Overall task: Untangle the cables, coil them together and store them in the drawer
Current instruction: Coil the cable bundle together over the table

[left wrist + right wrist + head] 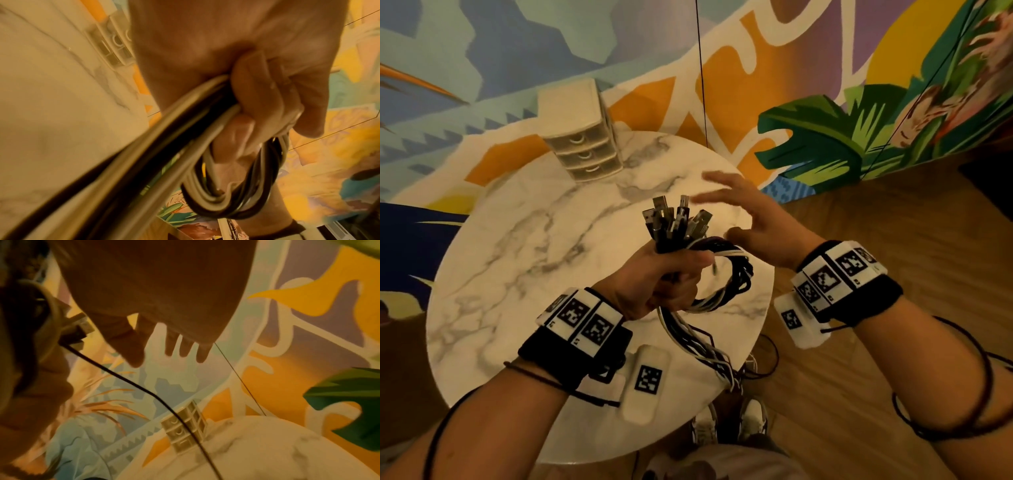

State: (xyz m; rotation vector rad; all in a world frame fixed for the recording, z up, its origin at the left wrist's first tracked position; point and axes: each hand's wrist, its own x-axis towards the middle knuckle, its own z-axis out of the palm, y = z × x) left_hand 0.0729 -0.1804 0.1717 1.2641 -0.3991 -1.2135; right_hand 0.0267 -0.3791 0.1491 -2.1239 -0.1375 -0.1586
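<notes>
A bundle of black and white USB cables (722, 274) is gripped in my left hand (664, 277) above the round marble table (517, 257). Their metal plugs (674, 219) fan upward out of the fist, one loop hangs to the right, and loose tails (702, 342) trail down past the table's near edge. In the left wrist view my fingers (263, 97) curl round the cables (205, 129). My right hand (750, 212) hovers just right of the plugs with fingers spread, holding nothing; the right wrist view shows these straight fingers (185, 345). The small drawer unit (582, 137) stands at the table's far side with all three drawers closed.
A painted mural wall (825, 102) rises behind the table, with a thin black cord (702, 85) hanging down it. Wooden floor (893, 240) lies to the right. My shoes (729, 421) show below the table's near edge.
</notes>
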